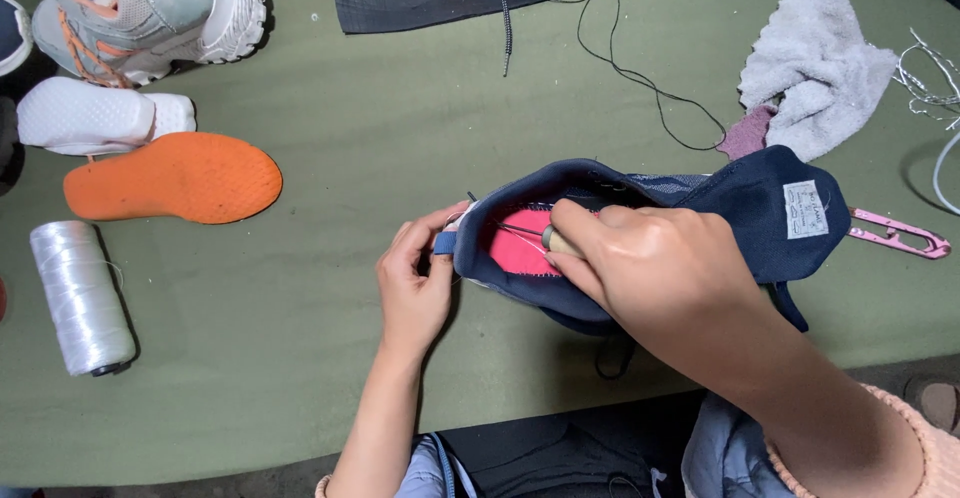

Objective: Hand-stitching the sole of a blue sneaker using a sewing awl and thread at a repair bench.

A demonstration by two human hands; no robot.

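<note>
On the green work surface (pixel 330 378), the left hand (pixel 415 283) is pinching the heel of the navy shoe (pixel 700 203), which is lying lengthwise to the right, while the nearer right hand (pixel 640 263), fingers closed, is gripping an awl (pixel 535 235) inside the opening.

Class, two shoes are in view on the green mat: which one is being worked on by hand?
The navy shoe with the pink lining, at centre: the left hand steadies its heel and the right hand pushes an awl inside. The grey-and-orange sneaker sits untouched at top left.
</note>
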